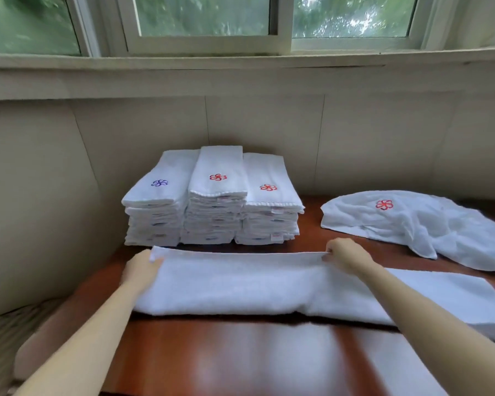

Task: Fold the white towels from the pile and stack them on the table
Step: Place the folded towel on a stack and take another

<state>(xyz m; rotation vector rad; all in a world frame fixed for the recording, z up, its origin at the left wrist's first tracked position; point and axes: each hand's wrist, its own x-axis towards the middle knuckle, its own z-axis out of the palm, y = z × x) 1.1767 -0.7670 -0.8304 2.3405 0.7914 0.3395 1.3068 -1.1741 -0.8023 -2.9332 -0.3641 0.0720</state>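
Two pinch grips on towel far edge: left hand at corner, right hand mid-edge. My worry: unheld right end lags, fold probably skews.

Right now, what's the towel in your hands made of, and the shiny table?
The towel looks like white terry cotton, probably: fuzzy, matte, lying in thick folds. The table looks like reddish-brown wood with glossy varnish, maybe laminate: it mirrors light from the window.
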